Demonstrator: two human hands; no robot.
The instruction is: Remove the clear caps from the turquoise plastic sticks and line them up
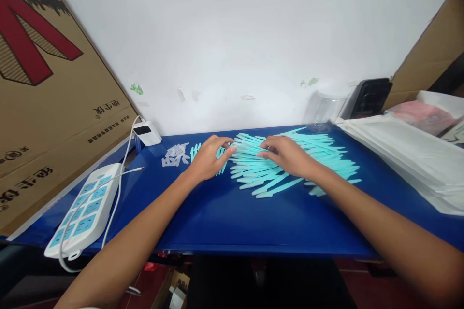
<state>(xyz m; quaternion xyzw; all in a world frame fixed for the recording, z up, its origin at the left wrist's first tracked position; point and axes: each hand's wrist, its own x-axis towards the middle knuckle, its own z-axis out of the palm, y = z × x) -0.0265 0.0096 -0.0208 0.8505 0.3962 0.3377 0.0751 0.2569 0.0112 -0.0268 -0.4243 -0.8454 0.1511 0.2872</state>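
Forearms [380, 226] over near edge of counter [253, 227]; left hand [208, 159], right hand [286, 154] half-closed at sticks [261, 174], hold unclear; sorting by feel, seemingly, next calling for light pinch.

Cardboard box [54, 106] cut off left, turquoise sticks [250, 154] partly hidden by right fingers [272, 141]

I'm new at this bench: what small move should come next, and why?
Perhaps lift one of the teal sticks free with the right hand, since they overlap in a heap and that hand is over them. The left hand is close by; whether either holds a stick is unclear.
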